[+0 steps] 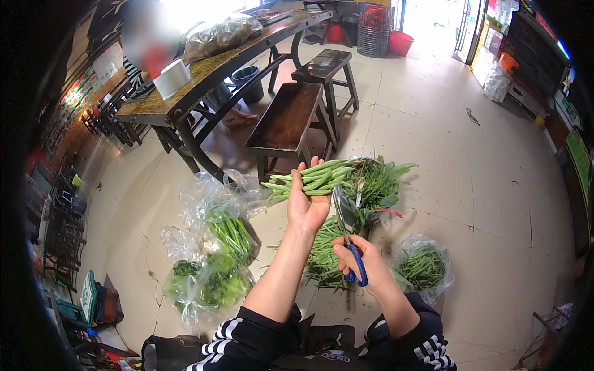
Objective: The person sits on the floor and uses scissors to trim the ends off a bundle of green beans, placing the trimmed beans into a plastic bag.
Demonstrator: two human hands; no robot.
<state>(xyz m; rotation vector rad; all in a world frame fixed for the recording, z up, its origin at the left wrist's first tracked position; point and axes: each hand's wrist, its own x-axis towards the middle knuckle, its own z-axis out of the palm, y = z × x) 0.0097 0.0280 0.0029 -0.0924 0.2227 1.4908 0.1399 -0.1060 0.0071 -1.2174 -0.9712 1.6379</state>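
A bunch of green beans [322, 178] lies across the palm of my left hand [307, 207], with the fingers curled up around it. In my right hand [370, 263] is a pair of scissors [354, 260] with blue handles. Its blades point up toward the bean ends, and their tips are close to the bunch's right side. Below the hands a pile of green beans [322, 247] rests low down, partly hidden by my left forearm. Just beyond the scissors a container heaped with trimmings and leaves [374, 182] stands, its body mostly covered.
Clear plastic bags of leafy greens [216, 287] and long green stalks [230, 236] sit on the left. A bag of green beans [424, 266] is at the right. Wooden stools [288, 117] and a long table [216, 74] stand ahead, with a person [148, 55] behind it.
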